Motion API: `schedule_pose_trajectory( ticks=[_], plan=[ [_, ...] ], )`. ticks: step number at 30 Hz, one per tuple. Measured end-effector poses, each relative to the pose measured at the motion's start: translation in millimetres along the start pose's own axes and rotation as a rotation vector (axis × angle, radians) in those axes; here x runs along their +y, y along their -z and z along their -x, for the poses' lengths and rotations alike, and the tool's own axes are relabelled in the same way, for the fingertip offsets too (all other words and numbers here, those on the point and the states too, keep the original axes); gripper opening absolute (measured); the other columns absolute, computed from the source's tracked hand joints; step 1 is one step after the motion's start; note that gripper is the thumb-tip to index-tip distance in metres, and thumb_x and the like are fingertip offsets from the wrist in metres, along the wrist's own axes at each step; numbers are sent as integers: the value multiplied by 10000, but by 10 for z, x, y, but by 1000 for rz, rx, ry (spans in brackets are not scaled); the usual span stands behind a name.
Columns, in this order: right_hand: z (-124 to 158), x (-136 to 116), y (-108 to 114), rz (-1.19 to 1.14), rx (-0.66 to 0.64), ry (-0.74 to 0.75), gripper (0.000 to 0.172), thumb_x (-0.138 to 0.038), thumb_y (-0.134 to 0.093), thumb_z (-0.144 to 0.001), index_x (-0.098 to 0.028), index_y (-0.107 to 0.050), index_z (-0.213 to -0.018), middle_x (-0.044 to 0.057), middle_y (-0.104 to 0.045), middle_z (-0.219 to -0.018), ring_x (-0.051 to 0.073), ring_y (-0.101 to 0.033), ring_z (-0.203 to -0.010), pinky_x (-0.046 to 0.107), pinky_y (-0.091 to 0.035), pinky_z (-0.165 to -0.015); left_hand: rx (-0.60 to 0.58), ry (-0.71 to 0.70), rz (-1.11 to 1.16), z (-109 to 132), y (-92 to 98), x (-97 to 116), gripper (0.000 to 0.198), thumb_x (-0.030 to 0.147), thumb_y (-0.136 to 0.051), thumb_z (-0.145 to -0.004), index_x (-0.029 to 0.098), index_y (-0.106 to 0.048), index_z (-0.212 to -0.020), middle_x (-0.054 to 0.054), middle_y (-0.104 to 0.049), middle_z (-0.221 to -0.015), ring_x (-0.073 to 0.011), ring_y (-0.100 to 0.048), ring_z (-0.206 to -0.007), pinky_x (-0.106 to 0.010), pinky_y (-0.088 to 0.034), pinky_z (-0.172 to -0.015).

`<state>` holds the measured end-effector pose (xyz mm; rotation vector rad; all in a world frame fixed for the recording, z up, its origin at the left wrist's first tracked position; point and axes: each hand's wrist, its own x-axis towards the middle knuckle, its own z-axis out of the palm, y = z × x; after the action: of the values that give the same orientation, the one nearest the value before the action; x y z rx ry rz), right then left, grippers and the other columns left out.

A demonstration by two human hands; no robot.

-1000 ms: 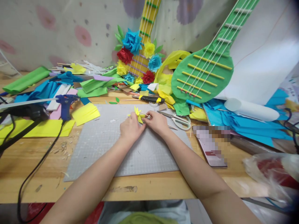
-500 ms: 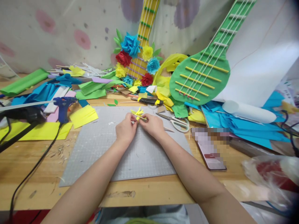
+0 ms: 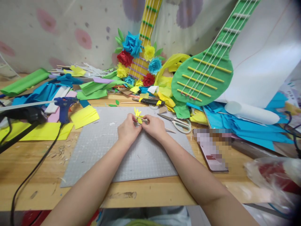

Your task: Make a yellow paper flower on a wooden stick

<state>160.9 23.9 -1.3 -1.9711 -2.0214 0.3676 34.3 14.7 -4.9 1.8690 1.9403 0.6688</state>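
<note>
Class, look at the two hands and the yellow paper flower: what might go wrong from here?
The thin stick crosses the yellow paper flower between the left hand and the right hand; pressing hard might tear its petals. The scissors lie close beside the right hand, so a knuckle could brush their points.

Yellow paper flower [image 3: 138,112] partly hidden by the left hand [image 3: 128,129], yellow instrument [image 3: 147,30] and green instrument [image 3: 203,78] cut off at the top edge, phone [image 3: 208,153] partly pixelated.
</note>
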Motion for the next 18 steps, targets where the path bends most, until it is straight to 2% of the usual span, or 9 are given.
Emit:
schedule_pose_trajectory(
  ticks=[3, 6, 10, 18],
  plan=[
    [-2, 13, 8, 3, -1, 21, 298, -271, -461, -747, -308, -620, -997, -17, -693, -821, 178, -621, -805, 251, -398, -653, 26, -6, -104, -8, -32, 27, 376, 493, -587, -681, 234, -438, -909, -19, -646, -796, -214, -627, -755, -280, -377, -603],
    [-10, 13, 4, 13, -10, 41, 293, -270, -448, -763, -312, -628, -990, -13, -694, -820, 179, -621, -803, 253, -392, -646, 40, 9, -114, -30, -50, 7, 320, 436, -568, -722, 234, -432, -929, -17, -664, -828, -207, -635, -753, -277, -378, -606],
    [-10, -1, -5, 7, -16, 30, 277, -369, -469, -777, -320, -618, -1006, -13, -693, -849, 177, -619, -806, 256, -398, -662, 37, 9, -62, -46, -27, -33, 197, 307, -526, -770, 252, -430, -934, 25, -685, -855, -192, -642, -749, -275, -376, -603],
    [22, -40, 8, 11, 27, 10, 309, -419, -509, -741, -324, -593, -1023, -19, -689, -829, 184, -625, -793, 266, -410, -671, 10, 27, 56, -31, 24, -2, 239, 289, -539, -761, 271, -426, -971, 60, -692, -855, -151, -636, -752, -260, -387, -627]
  ],
)
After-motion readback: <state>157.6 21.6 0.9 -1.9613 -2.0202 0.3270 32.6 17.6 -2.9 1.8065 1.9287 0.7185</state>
